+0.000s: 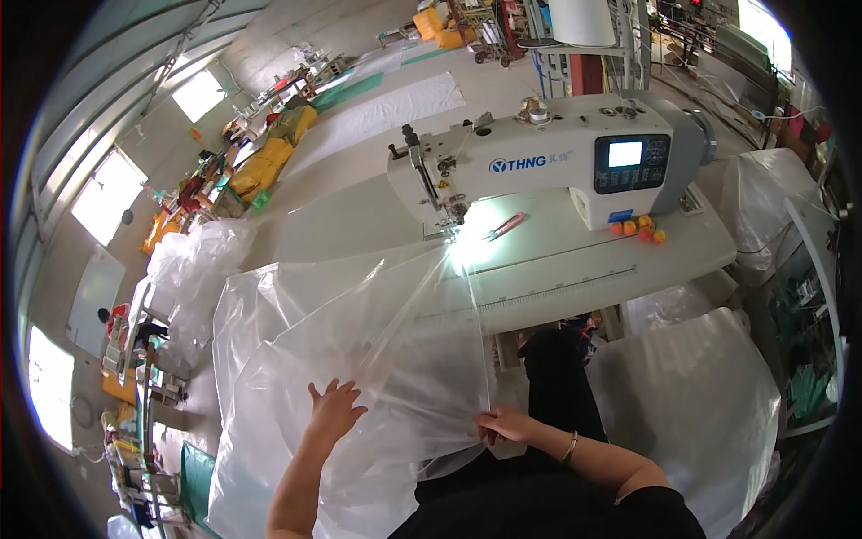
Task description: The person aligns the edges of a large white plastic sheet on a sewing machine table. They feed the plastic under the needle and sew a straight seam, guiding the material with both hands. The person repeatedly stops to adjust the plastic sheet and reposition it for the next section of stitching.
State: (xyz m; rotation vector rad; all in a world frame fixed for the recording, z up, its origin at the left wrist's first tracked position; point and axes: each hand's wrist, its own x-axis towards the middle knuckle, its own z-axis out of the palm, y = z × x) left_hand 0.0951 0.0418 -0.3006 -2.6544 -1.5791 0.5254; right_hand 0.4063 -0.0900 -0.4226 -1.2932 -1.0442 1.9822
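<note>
A large sheet of clear plastic film (296, 323) spreads over the left of the sewing table and down across my lap. Its upper corner runs under the needle area of a white sewing machine (530, 148), lit by a bright lamp. My left hand (334, 409) lies on the film with its fingers spread. At the film's right edge, my right hand (503, 425) pinches the plastic near my lap; a bracelet circles that wrist. A small pink-handled cutter (505, 225) rests on the table just right of the needle.
Several small orange-red fruits (645, 229) sit by the machine's base. More plastic sheeting (696, 395) hangs at my right, and a crumpled plastic heap (197, 278) stands at the left. A white thread cone (582, 22) is behind the machine. Yellow bundles (269, 162) lie farther back.
</note>
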